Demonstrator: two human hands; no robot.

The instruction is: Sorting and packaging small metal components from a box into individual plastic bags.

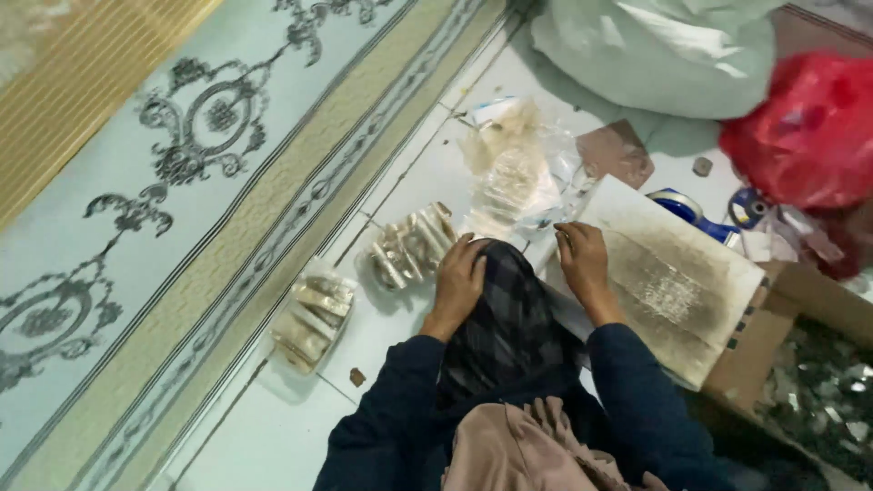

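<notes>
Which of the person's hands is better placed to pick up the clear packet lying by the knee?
Probably the left hand. It rests on the knee right beside the packet, nothing between them. The right hand is on the far side of the knee, fingers pinched at the edge of the board.

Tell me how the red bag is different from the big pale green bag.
The red bag is bright red, while the pale green bag is a soft, light colour. The pale green bag looks bigger and lies at the top of the picture; the red bag sits to its right, near the edge. The red bag looks shiny and crinkled, the pale green bag smoother. Both are soft, bulging bags lying on the floor.
</notes>
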